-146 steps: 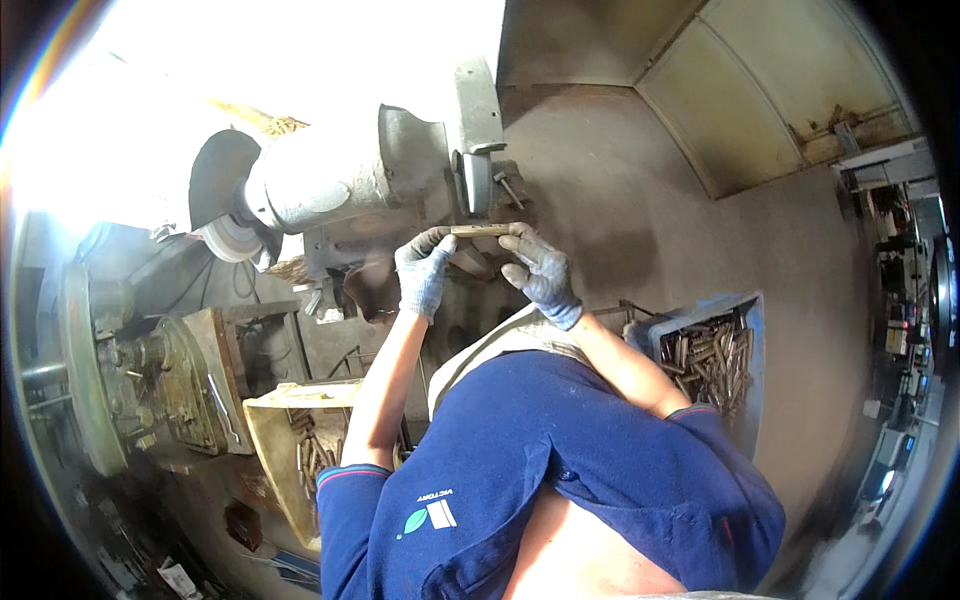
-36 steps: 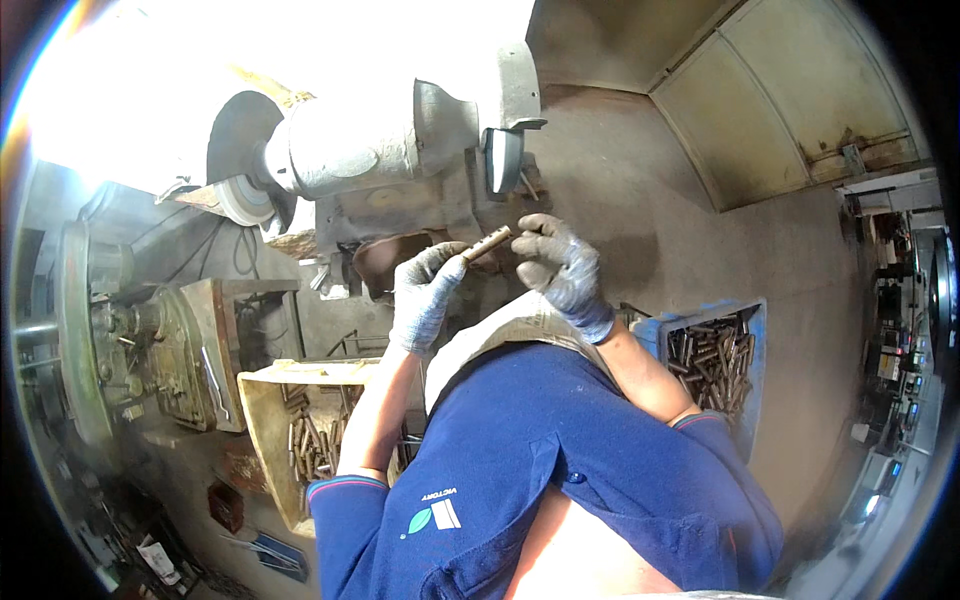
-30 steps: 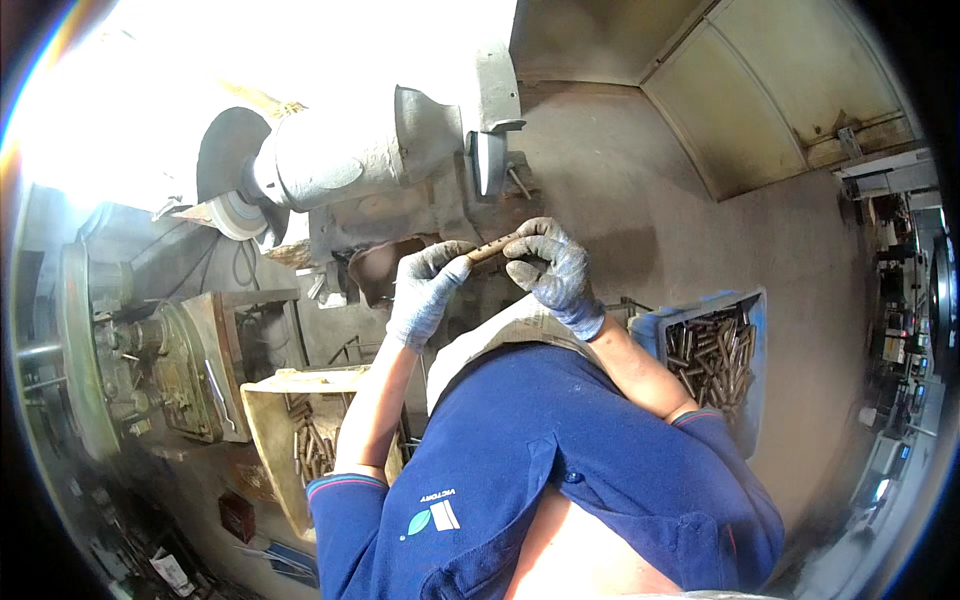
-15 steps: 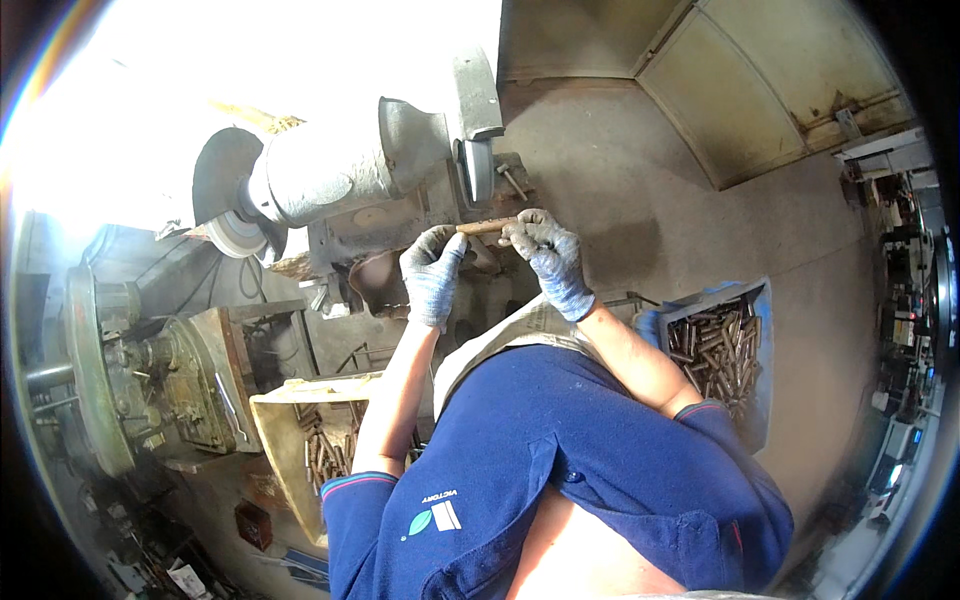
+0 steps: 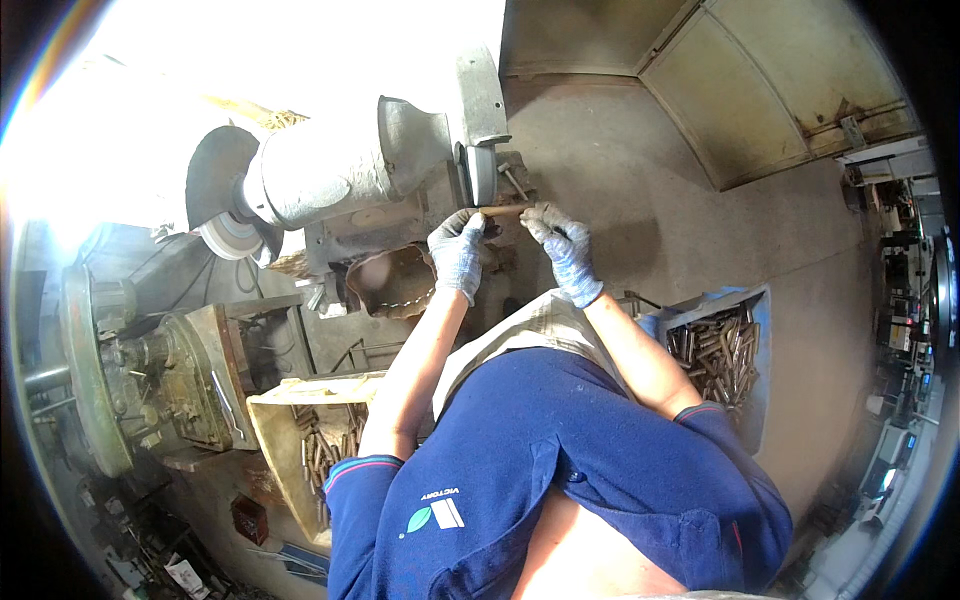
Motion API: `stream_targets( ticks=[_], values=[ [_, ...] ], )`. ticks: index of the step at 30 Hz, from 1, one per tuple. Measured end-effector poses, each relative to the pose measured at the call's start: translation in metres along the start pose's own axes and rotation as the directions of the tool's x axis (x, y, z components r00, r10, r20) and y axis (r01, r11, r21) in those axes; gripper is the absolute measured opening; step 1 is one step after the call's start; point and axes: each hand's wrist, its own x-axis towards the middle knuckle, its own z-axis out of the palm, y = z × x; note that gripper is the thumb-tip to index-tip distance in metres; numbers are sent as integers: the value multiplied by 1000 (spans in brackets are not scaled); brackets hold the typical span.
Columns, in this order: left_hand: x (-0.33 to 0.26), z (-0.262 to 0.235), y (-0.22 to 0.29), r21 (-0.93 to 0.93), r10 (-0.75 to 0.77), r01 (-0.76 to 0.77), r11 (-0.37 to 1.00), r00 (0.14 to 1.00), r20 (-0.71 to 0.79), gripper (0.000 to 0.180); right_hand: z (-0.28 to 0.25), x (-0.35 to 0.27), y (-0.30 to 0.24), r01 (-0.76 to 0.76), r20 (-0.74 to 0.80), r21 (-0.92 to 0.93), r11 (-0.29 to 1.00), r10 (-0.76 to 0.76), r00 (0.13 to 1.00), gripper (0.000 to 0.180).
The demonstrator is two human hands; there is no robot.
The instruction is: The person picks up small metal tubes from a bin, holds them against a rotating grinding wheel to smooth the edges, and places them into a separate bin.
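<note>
Between my two gloved hands I hold a short brown metal rod level, one end in each. My left hand pinches its left end and my right hand its right end; both wear blue-grey knit gloves with dark, dirty fingers. The rod is right at the lower edge of a grinding wheel on the right end of a bench grinder. Whether rod and wheel touch, I cannot tell. A second, pale wheel sits at the grinder's left end.
A yellowish bin with several metal rods stands left of me, a blue-rimmed bin with more at my right. A hammer lies beyond the wheel. Green machinery is at far left, a metal cabinet at far right.
Both hands have moved right and slightly up with the rod, which is now at the wheel's lower edge. The grip at both ends stays.
</note>
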Motion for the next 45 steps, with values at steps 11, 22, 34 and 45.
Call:
stream_targets(
  ticks=[11,22,34,45],
  values=[
    [23,-43,-8,-31,-26,23,999,992,-124,7,35,6,13,-109,86,-21,994,111,990,16],
    [36,-21,-35,109,-15,21,994,998,-54,7,5,10,38,-222,-8,50,974,223,975,22],
    [30,-51,12,72,-49,59,996,989,-136,6,53,10,50,-345,190,313,885,297,936,26],
    [-42,-60,46,161,-56,40,986,994,93,17,3,-34,-39,397,308,-134,908,-343,887,47]
  ],
)
